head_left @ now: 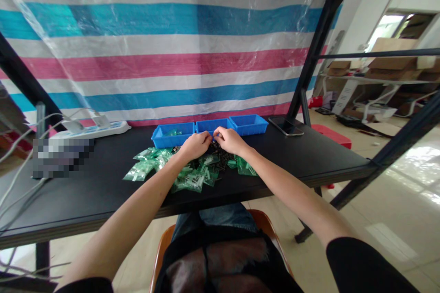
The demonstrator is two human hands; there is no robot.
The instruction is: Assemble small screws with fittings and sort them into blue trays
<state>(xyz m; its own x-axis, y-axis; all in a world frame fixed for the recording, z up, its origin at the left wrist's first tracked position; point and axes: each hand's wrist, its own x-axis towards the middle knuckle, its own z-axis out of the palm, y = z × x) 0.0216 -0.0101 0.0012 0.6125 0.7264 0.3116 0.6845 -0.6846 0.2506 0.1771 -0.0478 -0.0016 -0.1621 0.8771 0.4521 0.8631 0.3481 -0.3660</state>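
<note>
My left hand (pixel 196 145) and my right hand (pixel 229 140) are close together over the black table, in front of the middle blue bin (pixel 212 125). Fingers of both hands are pinched, and what they hold is too small to make out. Beneath them lies a pile of dark screws (pixel 220 156). Green plastic bags with white pieces (pixel 194 178) lie nearer the table's front edge, with more green bags (pixel 146 165) to the left and a small one (pixel 244 166) under my right forearm. Some green plastic sits inside the left blue bin (pixel 158 139).
The right blue bin (pixel 248 124) stands beside a phone (pixel 286 126) on the black table (pixel 309 158). At the left are a white power strip (pixel 92 132), cables and a blurred-out item (pixel 62 158). A striped sheet hangs behind, between black frame posts.
</note>
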